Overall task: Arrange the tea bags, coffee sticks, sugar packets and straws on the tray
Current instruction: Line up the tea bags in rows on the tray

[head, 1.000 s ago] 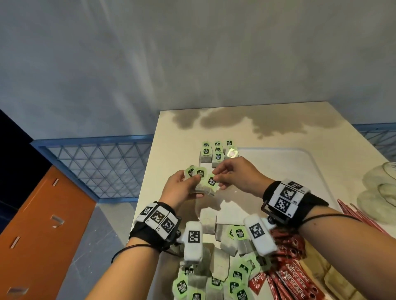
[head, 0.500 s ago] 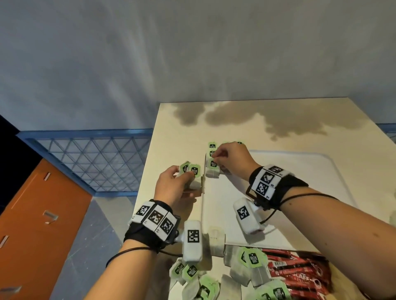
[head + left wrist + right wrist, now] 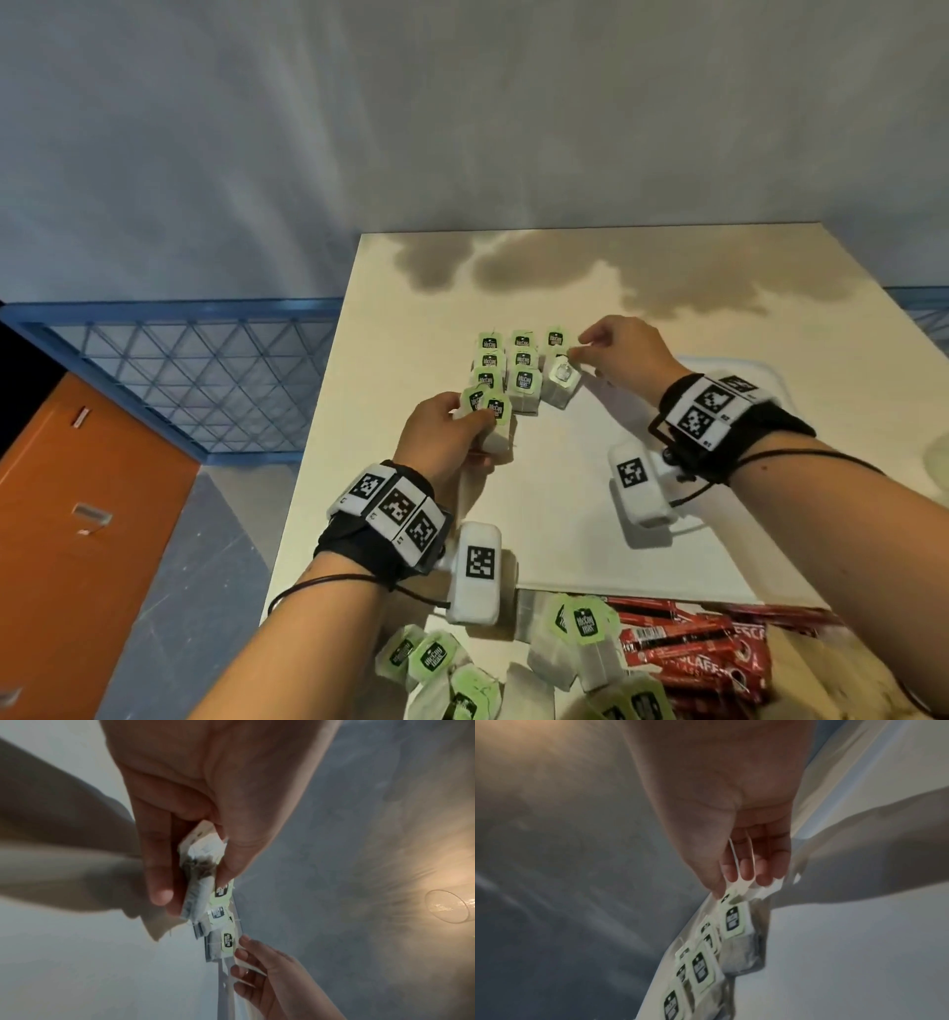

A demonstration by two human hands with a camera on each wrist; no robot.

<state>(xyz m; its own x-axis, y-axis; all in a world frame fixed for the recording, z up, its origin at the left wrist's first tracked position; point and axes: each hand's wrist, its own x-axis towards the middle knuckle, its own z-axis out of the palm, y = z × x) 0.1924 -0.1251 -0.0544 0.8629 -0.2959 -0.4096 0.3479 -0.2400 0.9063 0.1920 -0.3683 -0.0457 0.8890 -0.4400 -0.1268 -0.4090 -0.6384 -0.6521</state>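
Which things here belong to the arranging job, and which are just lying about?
Job: tray; laid-out tea bags; tea bags in left hand; right hand setting one down; loose tea bags; coffee sticks.
Lying about: glass; blue railing.

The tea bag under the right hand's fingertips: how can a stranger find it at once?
Look at the white tray and the block of tea bags in its far left corner. The tea bag closes the block's right column, touched by the right hand. Its tag looks pale and shiny; its neighbours' tags are green with dark logos.
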